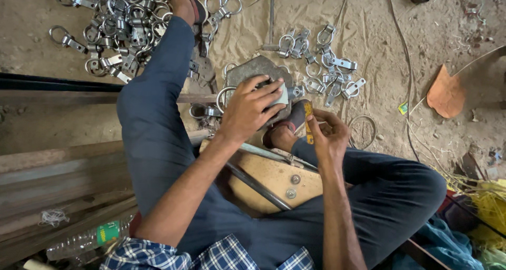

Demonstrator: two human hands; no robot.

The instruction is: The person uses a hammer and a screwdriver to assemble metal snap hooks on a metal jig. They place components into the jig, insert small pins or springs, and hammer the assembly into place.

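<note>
My left hand [247, 108] presses down on a small pale metal piece [281, 95] that rests on a thick grey steel block [252, 70] lying on the sandy floor. My right hand [328, 135] grips a short yellow-and-black tool [309, 123], held upright just right of the block. A metal ring [224, 93] pokes out from beneath my left hand. I sit on a low wooden stool [274, 183] with my legs in dark blue trousers spread either side.
A big pile of ring-and-strap metal clamps [113, 27] lies at the far left, a smaller heap [327, 64] at the right of the block. A hammer [271, 22] lies beyond. Steel bars [58, 164] run along the left, with a plastic bottle [87, 241]. Cables [406, 75] cross the floor.
</note>
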